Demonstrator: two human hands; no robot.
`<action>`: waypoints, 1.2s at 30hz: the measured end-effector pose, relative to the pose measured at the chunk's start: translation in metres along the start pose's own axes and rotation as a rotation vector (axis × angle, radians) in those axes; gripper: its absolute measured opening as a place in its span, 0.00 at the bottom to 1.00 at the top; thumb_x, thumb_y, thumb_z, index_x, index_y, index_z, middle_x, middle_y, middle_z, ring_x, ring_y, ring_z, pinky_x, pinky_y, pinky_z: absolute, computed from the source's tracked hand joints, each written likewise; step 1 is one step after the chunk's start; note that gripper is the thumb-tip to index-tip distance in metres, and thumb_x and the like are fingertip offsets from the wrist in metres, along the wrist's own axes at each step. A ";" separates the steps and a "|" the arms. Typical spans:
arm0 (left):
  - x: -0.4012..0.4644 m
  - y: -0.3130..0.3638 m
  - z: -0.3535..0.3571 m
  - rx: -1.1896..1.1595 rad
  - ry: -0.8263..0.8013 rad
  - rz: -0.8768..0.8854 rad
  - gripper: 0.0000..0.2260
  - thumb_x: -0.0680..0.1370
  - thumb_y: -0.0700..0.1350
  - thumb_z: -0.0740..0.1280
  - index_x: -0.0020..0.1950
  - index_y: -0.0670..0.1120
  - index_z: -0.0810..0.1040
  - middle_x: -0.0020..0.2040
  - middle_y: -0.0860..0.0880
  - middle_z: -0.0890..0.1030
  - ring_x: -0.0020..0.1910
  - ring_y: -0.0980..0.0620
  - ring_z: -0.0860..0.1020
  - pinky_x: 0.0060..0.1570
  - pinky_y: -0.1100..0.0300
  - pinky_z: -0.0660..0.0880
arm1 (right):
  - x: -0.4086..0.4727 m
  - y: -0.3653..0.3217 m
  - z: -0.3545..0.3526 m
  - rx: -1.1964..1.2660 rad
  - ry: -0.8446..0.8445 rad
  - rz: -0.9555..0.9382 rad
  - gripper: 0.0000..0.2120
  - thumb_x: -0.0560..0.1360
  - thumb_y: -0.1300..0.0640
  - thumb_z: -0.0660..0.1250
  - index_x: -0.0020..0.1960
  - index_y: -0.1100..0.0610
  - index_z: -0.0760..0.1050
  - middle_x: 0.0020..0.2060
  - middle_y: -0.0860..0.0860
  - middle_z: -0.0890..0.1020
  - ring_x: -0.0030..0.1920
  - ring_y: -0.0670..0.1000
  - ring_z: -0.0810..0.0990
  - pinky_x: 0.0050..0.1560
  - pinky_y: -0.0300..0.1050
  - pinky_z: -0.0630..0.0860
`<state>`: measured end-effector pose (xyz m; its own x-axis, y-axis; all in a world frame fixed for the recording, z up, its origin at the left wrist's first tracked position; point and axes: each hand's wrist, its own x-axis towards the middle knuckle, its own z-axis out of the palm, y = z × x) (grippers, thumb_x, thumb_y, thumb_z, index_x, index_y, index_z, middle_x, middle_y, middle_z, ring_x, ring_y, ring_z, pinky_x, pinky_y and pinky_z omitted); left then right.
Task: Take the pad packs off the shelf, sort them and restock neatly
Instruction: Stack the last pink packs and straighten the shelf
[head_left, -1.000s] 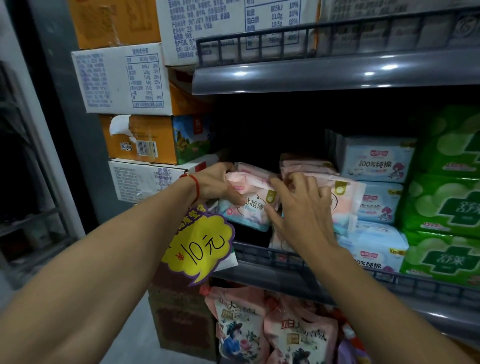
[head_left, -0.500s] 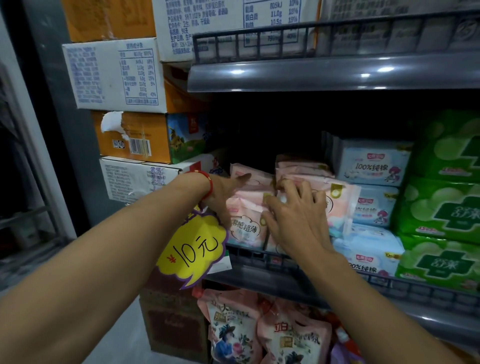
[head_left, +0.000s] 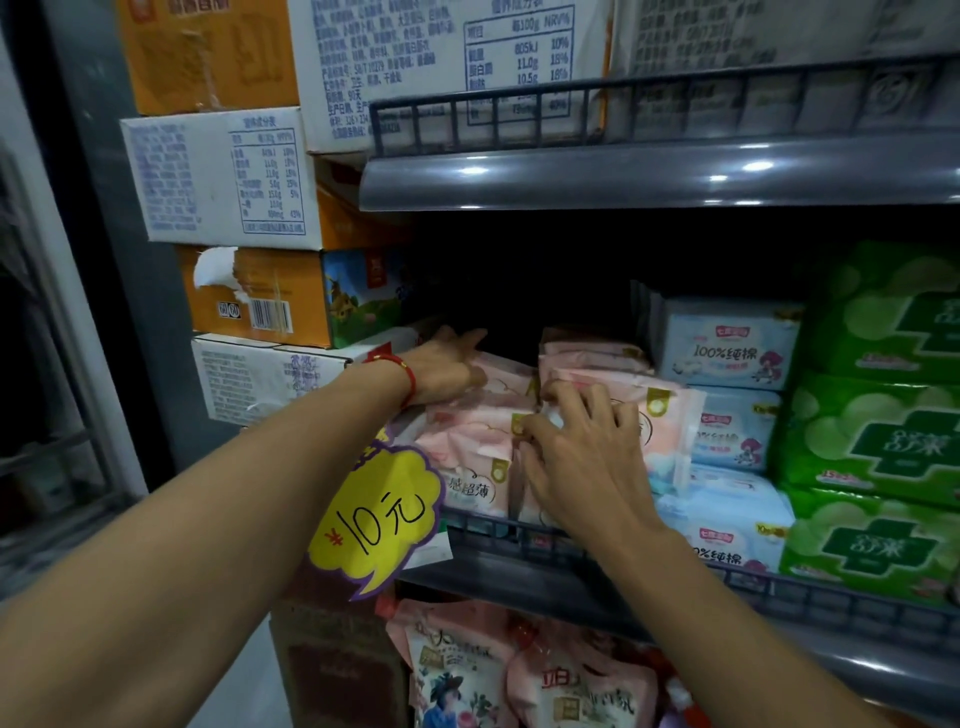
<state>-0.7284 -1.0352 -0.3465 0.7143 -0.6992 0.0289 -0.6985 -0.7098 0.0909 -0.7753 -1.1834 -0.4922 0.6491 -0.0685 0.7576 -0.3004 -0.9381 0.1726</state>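
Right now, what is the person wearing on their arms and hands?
Both forearms are bare, with no sleeves in view and no gloves. The left hand has a thin red string bracelet around its wrist. The right hand shows no rings, watch or bracelet.

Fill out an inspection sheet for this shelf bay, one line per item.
Surface: grey shelf with a low grid rail along its front.
Job's things: pink pad packs stacked at the left end; blue pad packs and green pad packs to their right.
Clutter: yellow price tag hanging off the rail.
Hands: left hand rests on the pink stack; right hand has fingers curled on a pink pack.
Cables: nothing seen.
Surroundings: cartons stacked left; pink pouches below.
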 end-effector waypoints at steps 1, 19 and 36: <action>0.016 -0.004 0.004 0.040 0.019 -0.022 0.19 0.86 0.34 0.50 0.74 0.24 0.55 0.76 0.29 0.60 0.77 0.35 0.60 0.62 0.57 0.61 | 0.000 0.000 0.000 0.002 -0.003 0.003 0.13 0.77 0.45 0.65 0.55 0.49 0.84 0.62 0.52 0.76 0.57 0.57 0.71 0.52 0.55 0.66; 0.138 -0.065 0.084 -0.228 0.250 -0.183 0.17 0.80 0.39 0.64 0.68 0.48 0.73 0.65 0.43 0.77 0.61 0.42 0.77 0.51 0.58 0.71 | -0.001 0.003 0.000 0.040 0.009 -0.019 0.10 0.73 0.50 0.71 0.52 0.51 0.83 0.60 0.52 0.77 0.56 0.56 0.70 0.49 0.54 0.64; 0.118 -0.041 0.124 0.062 0.160 -0.031 0.24 0.83 0.58 0.47 0.80 0.65 0.51 0.84 0.49 0.50 0.81 0.41 0.48 0.75 0.33 0.48 | -0.020 0.053 -0.012 0.048 0.241 0.101 0.26 0.75 0.48 0.72 0.71 0.50 0.74 0.70 0.55 0.74 0.72 0.61 0.69 0.72 0.67 0.57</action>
<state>-0.6209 -1.0988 -0.4702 0.7301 -0.6578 0.1853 -0.6737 -0.7383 0.0333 -0.8126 -1.2275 -0.4908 0.4307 -0.0849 0.8985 -0.3177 -0.9461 0.0629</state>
